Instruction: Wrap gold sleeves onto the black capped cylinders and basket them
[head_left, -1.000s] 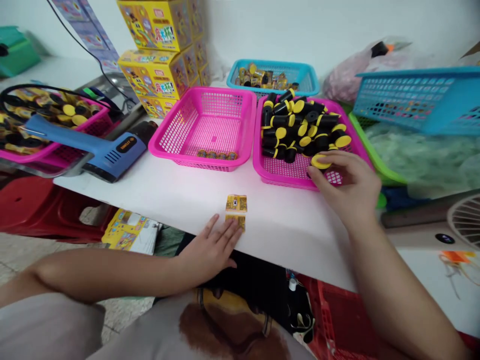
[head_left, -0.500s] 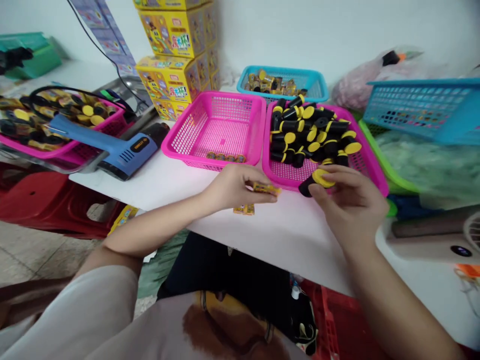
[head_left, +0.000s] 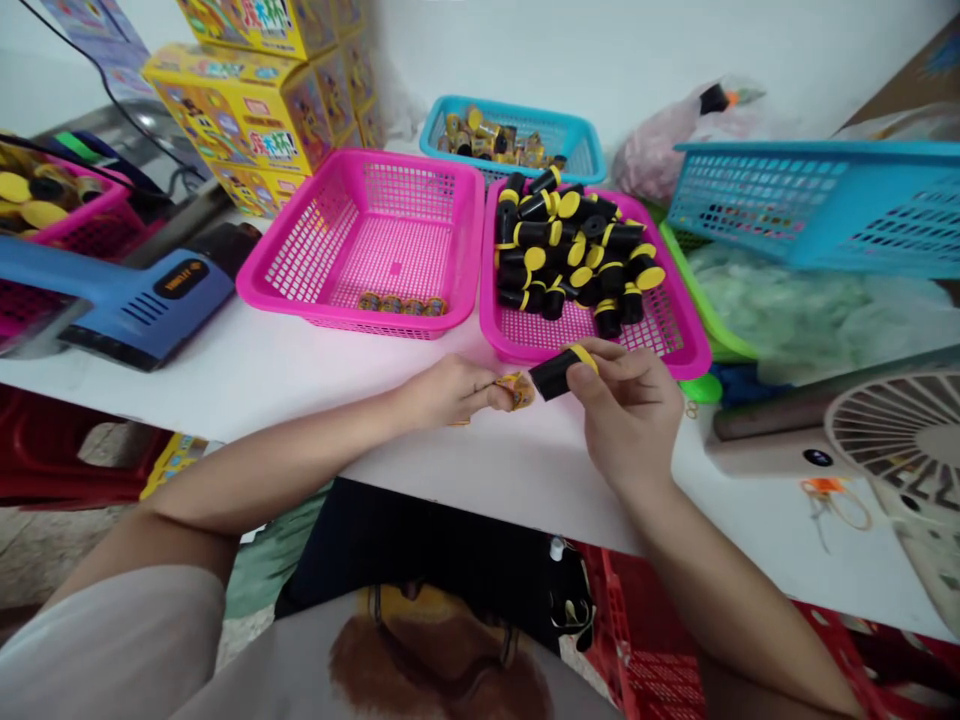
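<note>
While our right hand [head_left: 637, 415] pinches the black tube [head_left: 553, 375] near its yellow cap [head_left: 585, 357], the tube's long axis slants leftward and slightly toward us, its black end just beside the printed wrapper [head_left: 519, 388] that our left hand [head_left: 442, 392] grips.

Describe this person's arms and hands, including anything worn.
The left hand and right hand are bare, with no gloves, rings or watch visible. Both forearms are uncovered. A short, pale grey sleeve covers the left upper arm; no right sleeve shows.
</note>
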